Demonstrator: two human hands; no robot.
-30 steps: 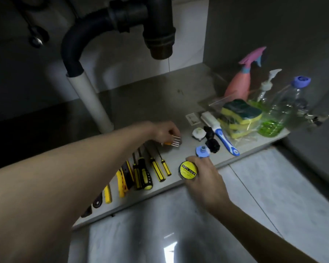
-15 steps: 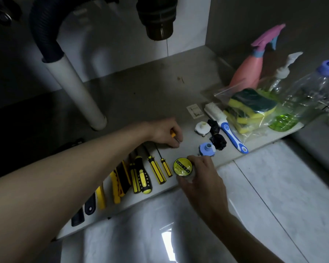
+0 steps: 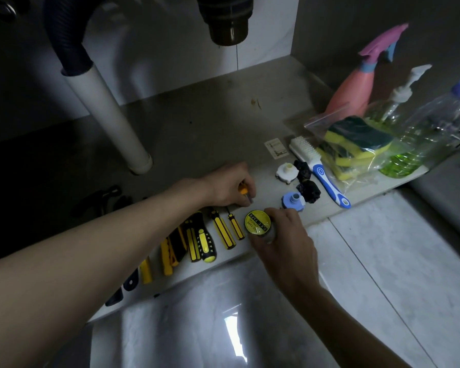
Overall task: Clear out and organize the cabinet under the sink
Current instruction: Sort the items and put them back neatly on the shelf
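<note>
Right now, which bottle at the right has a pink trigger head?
The pink spray bottle, rearmost; the clear bottle has a white pump, the other a blue cap.

Left arm reaches in from lower left, forearm bare, stretched diagonally up to right, wrist straight. Left hand (image 3: 227, 185) knuckles up, fingers curled down, pinching small orange-handled tool (image 3: 243, 191) between thumb and fingertips. Right arm enters from lower right, forearm angled up to left, wrist slightly bent. Right hand (image 3: 284, 239) back facing camera, fingers curled round roll of tape (image 3: 257, 223), thumb side hidden. Hands near each other, not touching.
</note>
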